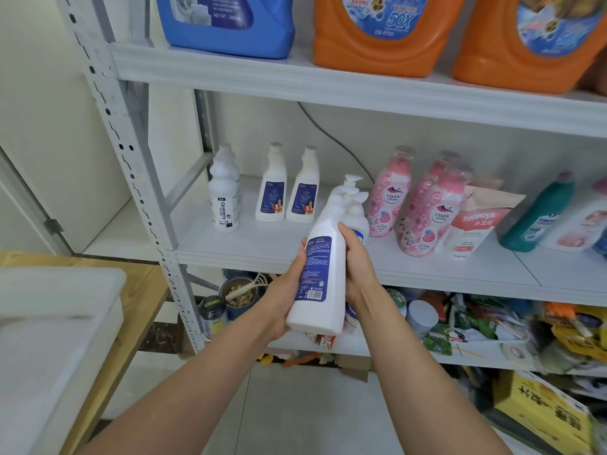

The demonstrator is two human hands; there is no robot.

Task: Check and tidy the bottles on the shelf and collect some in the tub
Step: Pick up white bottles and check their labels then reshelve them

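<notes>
Check step: left hand (289, 290) and right hand (358, 267), each grip wrapped round white bottle (320, 284), label showing; next probably carry left into tub (65, 277).

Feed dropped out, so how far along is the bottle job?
Done: no bottle shows in the visible part of the tub. In hand: left hand and right hand hold one white bottle, label facing camera. Left: two matching bottles and others stand on the shelf.
</notes>
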